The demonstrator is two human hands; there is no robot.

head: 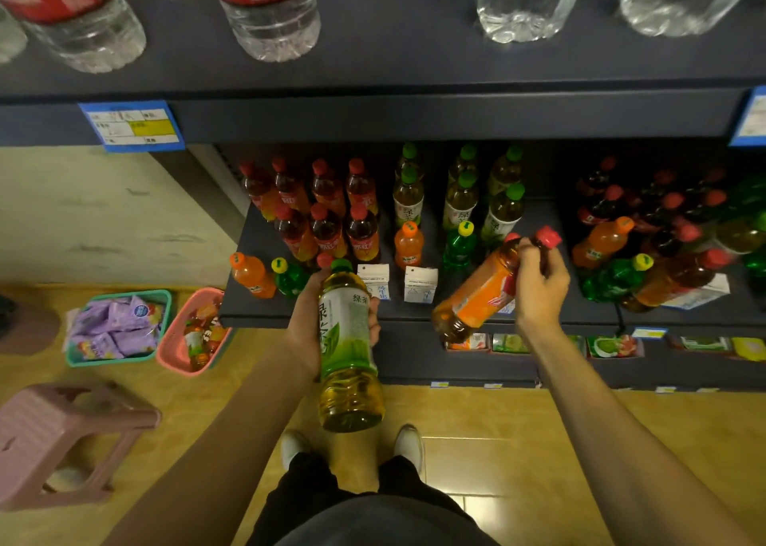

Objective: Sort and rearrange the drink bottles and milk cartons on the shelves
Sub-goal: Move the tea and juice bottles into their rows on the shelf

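Note:
My left hand (309,321) grips a green tea bottle (348,350) with a green cap, held in front of the shelf edge (290,319). My right hand (541,284) holds the neck of a red-capped iced tea bottle (476,292) with an orange label, tilted with its base toward me. On the shelf stand red-capped iced tea bottles (323,210) at left, green tea bottles (458,197) in the middle, small orange bottles (408,245), small green bottles (458,247) and two white milk cartons (419,284).
A mixed heap of bottles (655,239) fills the shelf's right side. Water bottles (269,11) stand on the upper shelf. On the floor at left sit a teal basket (120,330), a pink basket (195,332) and a pink stool (62,438).

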